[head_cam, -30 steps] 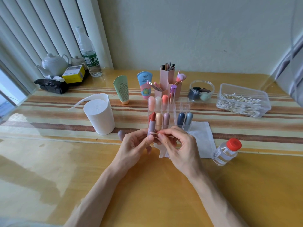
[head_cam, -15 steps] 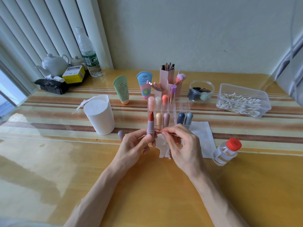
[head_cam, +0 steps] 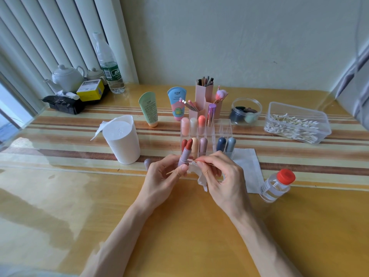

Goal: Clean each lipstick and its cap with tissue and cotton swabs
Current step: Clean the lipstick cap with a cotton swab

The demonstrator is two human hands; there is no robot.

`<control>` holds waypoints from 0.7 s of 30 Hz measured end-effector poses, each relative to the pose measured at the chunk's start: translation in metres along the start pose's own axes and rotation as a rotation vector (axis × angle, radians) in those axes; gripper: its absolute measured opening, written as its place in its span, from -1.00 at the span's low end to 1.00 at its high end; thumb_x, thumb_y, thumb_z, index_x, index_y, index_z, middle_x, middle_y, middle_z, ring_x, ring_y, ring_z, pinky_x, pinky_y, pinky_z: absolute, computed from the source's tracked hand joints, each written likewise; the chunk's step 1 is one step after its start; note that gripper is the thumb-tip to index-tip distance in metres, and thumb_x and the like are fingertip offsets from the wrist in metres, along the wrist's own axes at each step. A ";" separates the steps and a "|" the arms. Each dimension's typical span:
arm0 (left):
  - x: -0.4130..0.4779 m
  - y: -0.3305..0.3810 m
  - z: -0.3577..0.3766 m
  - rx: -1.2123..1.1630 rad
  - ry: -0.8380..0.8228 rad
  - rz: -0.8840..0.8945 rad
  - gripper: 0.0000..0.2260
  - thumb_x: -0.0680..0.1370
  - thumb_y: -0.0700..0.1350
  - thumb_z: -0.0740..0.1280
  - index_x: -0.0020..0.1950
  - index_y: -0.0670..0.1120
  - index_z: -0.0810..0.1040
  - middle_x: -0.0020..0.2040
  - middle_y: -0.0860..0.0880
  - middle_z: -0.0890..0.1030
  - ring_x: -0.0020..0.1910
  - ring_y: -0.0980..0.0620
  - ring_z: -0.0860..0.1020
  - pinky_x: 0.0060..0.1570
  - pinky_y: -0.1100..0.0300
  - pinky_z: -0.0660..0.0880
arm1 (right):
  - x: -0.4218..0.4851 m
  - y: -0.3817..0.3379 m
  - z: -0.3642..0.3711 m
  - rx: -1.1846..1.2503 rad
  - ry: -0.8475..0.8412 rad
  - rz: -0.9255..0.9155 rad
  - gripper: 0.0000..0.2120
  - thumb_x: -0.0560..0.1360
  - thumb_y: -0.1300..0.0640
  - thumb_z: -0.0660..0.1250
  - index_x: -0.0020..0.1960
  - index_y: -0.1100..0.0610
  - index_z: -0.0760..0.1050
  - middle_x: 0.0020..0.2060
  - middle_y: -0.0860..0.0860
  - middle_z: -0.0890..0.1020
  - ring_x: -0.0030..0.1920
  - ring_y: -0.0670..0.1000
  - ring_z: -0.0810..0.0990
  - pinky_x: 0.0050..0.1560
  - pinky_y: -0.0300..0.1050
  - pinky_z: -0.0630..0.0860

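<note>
Since the bullet is wound right out, handling is the main worry, I reckon. Going from the left: the tissue roll (head_cam: 121, 140) stands well apart, and a lilac cap (head_cam: 147, 162) sits on the table just beside the left hand (head_cam: 161, 178). That hand has its fingers curled round the lilac barrel of the lipstick (head_cam: 185, 152), thumb low on the base. It holds the lipstick nearly upright, just in front of the clear organizer (head_cam: 225, 128) where the other capped sticks stand.

Good place to grab it. The barrel looks like hard, smooth plastic, light and probably a bit slippery, while the red bullet is soft wax that would dent or smear with any side push. So I'd stay low on the barrel and only dab.

The right hand (head_cam: 221, 176) pinches a cotton swab (head_cam: 207, 164) between thumb and forefinger, right next to the barrel, with a crumpled tissue scrap (head_cam: 200, 176) tucked under its fingers. I can't tell if the swab tip is touching. Spares are in the swab box (head_cam: 297, 124) far right.

Writing-wise: the yellow box (head_cam: 90, 89) has print too small to read. The water bottle (head_cam: 108, 66) has a green label with Chinese characters I can't make out. Both tubes (head_cam: 148, 108) have tiny text, and one shows a cartoon frog.
</note>
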State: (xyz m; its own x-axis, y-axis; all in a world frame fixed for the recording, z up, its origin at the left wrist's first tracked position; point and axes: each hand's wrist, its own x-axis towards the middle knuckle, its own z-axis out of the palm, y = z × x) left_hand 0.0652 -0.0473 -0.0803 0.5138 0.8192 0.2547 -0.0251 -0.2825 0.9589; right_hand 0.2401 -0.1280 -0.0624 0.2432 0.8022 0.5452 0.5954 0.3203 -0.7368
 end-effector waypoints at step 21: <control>0.000 -0.007 -0.001 0.027 0.059 0.053 -0.75 0.72 -0.15 0.29 0.36 -0.13 0.62 -0.16 -0.11 0.64 -0.27 -0.28 0.52 -0.41 -0.02 0.45 | 0.000 -0.002 0.002 -0.049 0.021 -0.008 -0.90 0.62 0.19 0.43 0.09 0.16 0.71 -0.11 -0.08 0.64 -0.10 -0.15 0.66 -0.08 -0.41 0.51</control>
State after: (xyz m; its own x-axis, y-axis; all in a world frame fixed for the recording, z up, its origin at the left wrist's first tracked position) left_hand 0.0649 -0.0448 -0.0864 0.4606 0.8307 0.3128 -0.0274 -0.3389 0.9404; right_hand 0.2379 -0.1276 -0.0618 0.2544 0.7886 0.5598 0.6343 0.3009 -0.7121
